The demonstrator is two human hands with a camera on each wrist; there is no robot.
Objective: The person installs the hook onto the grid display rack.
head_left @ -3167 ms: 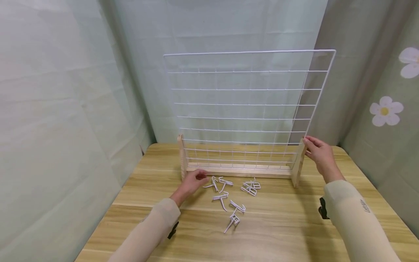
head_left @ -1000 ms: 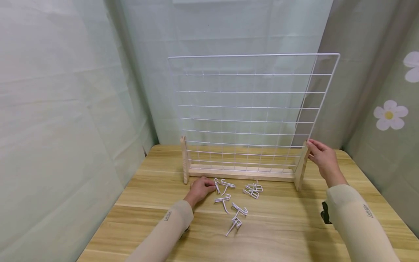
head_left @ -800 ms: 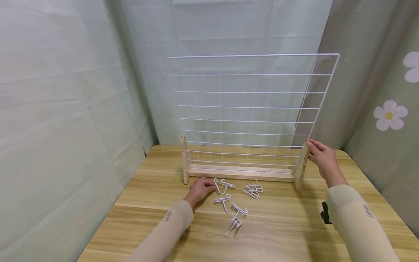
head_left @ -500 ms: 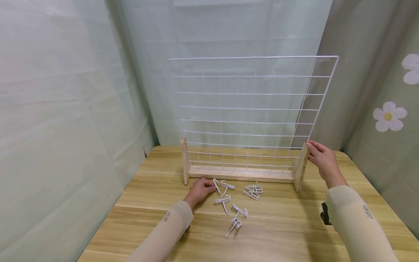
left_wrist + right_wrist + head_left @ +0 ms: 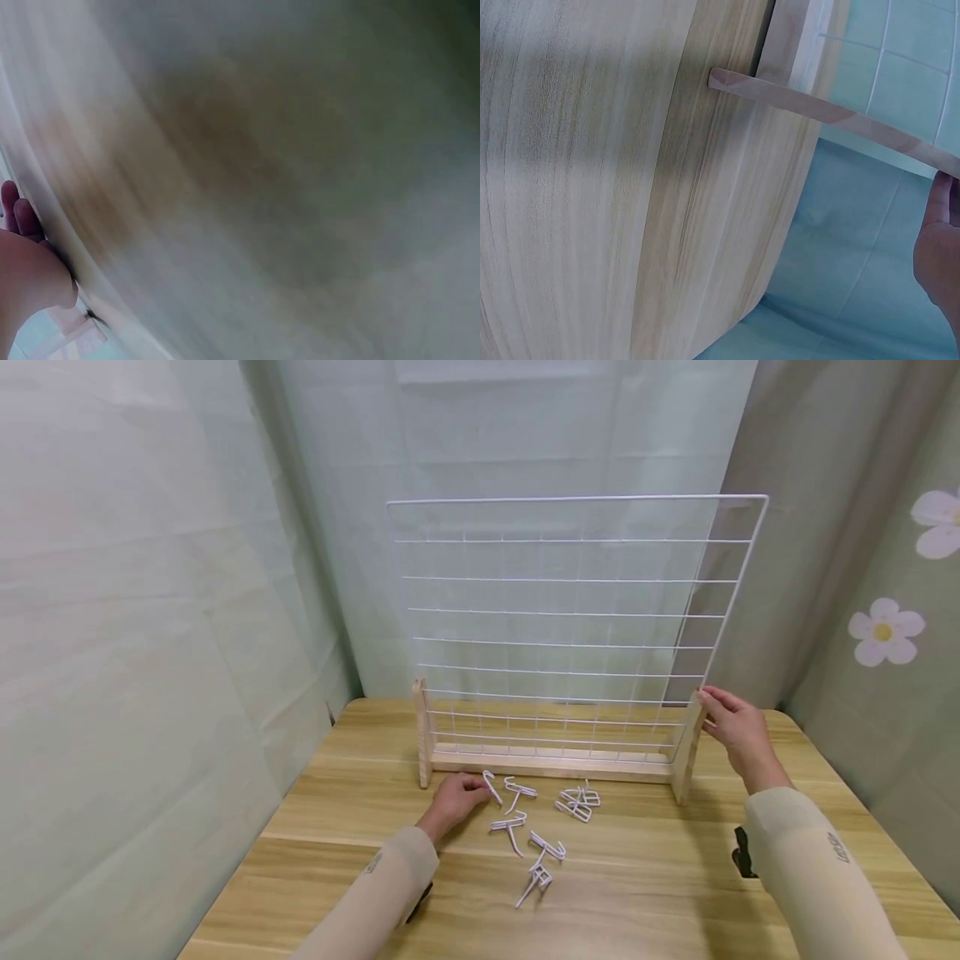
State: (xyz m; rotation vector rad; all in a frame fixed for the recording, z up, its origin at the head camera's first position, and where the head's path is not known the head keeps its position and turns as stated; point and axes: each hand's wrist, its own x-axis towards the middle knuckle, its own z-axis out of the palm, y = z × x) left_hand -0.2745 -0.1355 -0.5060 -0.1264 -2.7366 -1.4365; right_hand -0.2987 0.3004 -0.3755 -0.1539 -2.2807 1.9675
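Note:
A white wire grid panel [image 5: 577, 615] stands upright in a wooden stand [image 5: 555, 765] on the table. My right hand [image 5: 738, 735] pinches the top of the stand's right upright [image 5: 684, 758] between thumb and fingers. In the right wrist view, that upright [image 5: 832, 112] runs up to my fingertips at the right edge. In front of the stand's left end, my left hand [image 5: 453, 802] lies low and pinches a white wire hook [image 5: 492, 787], whose prong is hidden by the fingers. The left wrist view is mostly blurred tabletop, with part of my hand [image 5: 30, 262] at the left edge.
Several more white wire hooks lie loose on the wooden table [image 5: 315, 877]: one hook [image 5: 517, 792] beside my left hand, a small cluster [image 5: 577, 802] to the right, others nearer the front. Pale green curtains [image 5: 165, 652] hang around the table.
My left hand moved right and forward to the nearest hook and took hold of its prong. That hook has since turned slightly. The right hand has stayed on the upright.

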